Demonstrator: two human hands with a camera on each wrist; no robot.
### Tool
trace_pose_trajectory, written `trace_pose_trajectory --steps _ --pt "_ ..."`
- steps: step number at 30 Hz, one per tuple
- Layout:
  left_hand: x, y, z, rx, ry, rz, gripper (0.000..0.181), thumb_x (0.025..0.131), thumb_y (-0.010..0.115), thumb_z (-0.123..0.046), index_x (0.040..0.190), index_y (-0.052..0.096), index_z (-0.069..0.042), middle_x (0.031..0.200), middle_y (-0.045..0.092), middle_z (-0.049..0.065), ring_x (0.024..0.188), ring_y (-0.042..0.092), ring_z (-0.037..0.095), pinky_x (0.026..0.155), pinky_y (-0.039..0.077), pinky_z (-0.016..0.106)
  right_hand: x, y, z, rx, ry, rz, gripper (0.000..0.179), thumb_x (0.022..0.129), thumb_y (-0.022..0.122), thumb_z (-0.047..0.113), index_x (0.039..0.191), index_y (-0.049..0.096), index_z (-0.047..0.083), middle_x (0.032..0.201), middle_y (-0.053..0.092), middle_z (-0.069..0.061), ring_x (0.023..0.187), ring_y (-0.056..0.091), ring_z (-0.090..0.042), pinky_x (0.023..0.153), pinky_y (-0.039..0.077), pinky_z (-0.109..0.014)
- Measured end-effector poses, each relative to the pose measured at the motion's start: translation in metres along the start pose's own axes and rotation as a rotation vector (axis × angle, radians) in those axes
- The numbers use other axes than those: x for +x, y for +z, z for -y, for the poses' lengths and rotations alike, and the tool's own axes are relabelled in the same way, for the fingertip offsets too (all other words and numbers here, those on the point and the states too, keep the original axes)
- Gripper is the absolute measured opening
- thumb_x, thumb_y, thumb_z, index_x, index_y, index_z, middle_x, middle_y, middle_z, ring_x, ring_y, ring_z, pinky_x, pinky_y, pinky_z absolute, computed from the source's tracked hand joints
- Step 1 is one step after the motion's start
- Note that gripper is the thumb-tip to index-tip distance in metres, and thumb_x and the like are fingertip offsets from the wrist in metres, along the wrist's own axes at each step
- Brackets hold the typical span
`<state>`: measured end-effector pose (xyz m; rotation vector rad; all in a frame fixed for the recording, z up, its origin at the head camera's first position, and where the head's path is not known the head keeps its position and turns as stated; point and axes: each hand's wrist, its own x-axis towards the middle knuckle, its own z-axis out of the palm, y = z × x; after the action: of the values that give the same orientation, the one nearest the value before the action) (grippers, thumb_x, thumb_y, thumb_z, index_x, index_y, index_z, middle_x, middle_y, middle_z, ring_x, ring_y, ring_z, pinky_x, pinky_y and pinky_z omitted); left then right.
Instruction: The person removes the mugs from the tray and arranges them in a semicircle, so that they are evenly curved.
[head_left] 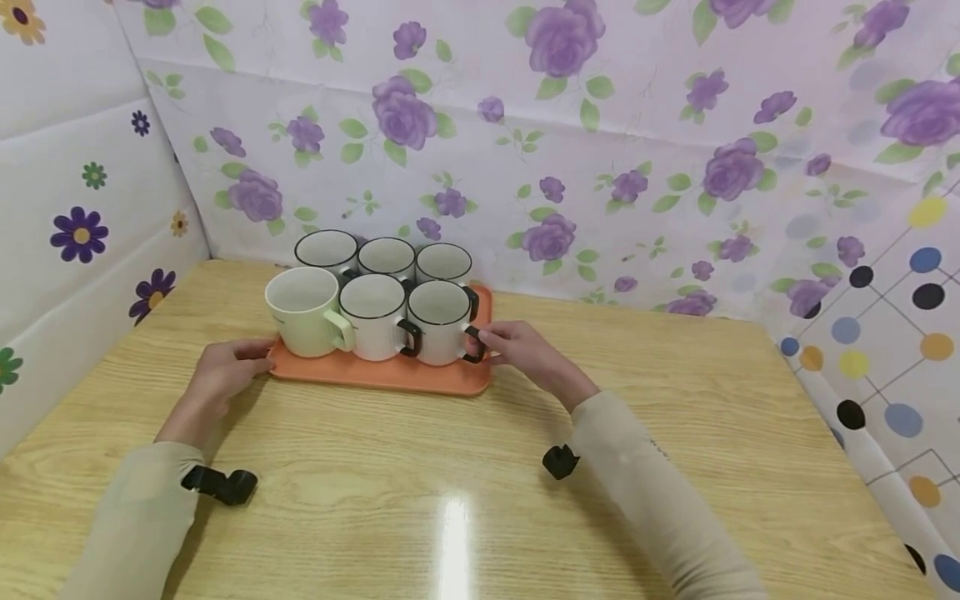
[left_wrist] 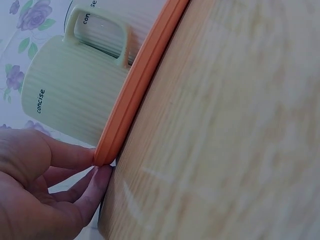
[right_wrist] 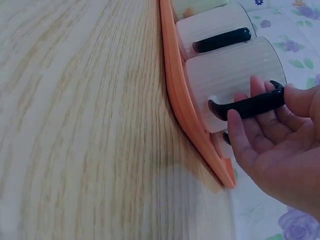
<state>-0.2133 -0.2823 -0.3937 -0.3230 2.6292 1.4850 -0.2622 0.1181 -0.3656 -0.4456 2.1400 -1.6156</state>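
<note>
An orange tray [head_left: 375, 377] carries several mugs in two rows of three. My left hand [head_left: 225, 369] pinches the tray's front left corner; in the left wrist view, its fingers [left_wrist: 75, 155] meet at the rim. Closest to that hand is a pale green mug [head_left: 300, 312] marked "concise". At the tray's other end my right hand [head_left: 528, 354] holds the black handle [right_wrist: 255, 106] of the front right white mug [head_left: 439, 329], its thumb at the handle's upper end. Between these two stands another white mug [head_left: 372, 325] with a black rim and handle.
Three black-rimmed mugs form the back row, partly hidden, among them the back left mug [head_left: 326, 250]. The wood-grain table [head_left: 360, 475] ends at a wall covering [head_left: 480, 150] with purple flowers. Black wrist cameras sit at both sleeves.
</note>
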Motion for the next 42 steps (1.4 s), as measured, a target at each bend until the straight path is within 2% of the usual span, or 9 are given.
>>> trace_pose_trajectory --steps 4,8,18,24,32,42 --pt "0.000 0.000 0.000 0.002 0.006 0.002 0.049 0.099 0.050 -0.008 0.143 0.036 0.009 0.144 0.036 0.033 0.129 0.035 0.043 0.102 0.036 0.052 0.000 0.000 0.004 -0.076 0.007 -0.003 0.027 0.105 0.043 0.015 0.098 0.063 -0.001 0.098 0.064 -0.009 0.106 0.055 -0.023 0.102 0.039 -0.046" --pt "0.000 0.000 0.000 0.002 0.011 0.004 0.049 0.099 0.050 -0.008 0.143 0.036 0.009 0.144 0.035 0.033 0.130 0.034 0.044 0.103 0.035 0.053 0.000 0.001 0.007 -0.105 0.027 -0.009 0.027 0.105 0.041 0.013 0.094 0.062 -0.001 0.096 0.063 -0.010 0.108 0.056 -0.024 0.104 0.035 -0.046" --pt "0.000 0.000 0.000 0.007 0.006 0.003 0.049 0.099 0.050 -0.008 0.143 0.036 0.009 0.144 0.035 0.033 0.131 0.033 0.045 0.104 0.033 0.055 0.001 0.005 0.004 -0.013 -0.020 -0.045 0.027 0.104 0.039 0.005 0.099 0.060 -0.011 0.093 0.061 -0.012 0.098 0.059 -0.024 0.099 0.044 -0.036" --pt "-0.001 0.000 -0.001 -0.003 -0.009 0.001 0.049 0.099 0.049 -0.007 0.144 0.036 0.009 0.144 0.035 0.033 0.131 0.033 0.045 0.104 0.033 0.055 -0.002 0.002 0.003 0.000 -0.032 -0.032 0.027 0.104 0.037 0.004 0.102 0.059 -0.013 0.097 0.060 -0.014 0.104 0.058 -0.027 0.099 0.044 -0.035" --pt "0.000 0.000 -0.001 -0.001 0.002 0.004 0.049 0.099 0.049 -0.007 0.144 0.036 0.009 0.144 0.035 0.033 0.131 0.034 0.044 0.104 0.034 0.054 -0.005 -0.001 0.005 0.005 -0.046 -0.039 0.027 0.104 0.037 0.002 0.101 0.058 -0.015 0.099 0.059 -0.017 0.107 0.058 -0.031 0.099 0.044 -0.036" --pt "-0.002 -0.001 -0.001 0.006 0.014 0.010 0.049 0.099 0.050 -0.007 0.143 0.036 0.009 0.143 0.036 0.034 0.128 0.036 0.043 0.102 0.036 0.053 -0.017 -0.007 0.010 0.052 -0.099 -0.059 0.026 0.104 0.037 0.001 0.101 0.056 -0.016 0.100 0.056 -0.019 0.103 0.056 -0.030 0.100 0.043 -0.034"
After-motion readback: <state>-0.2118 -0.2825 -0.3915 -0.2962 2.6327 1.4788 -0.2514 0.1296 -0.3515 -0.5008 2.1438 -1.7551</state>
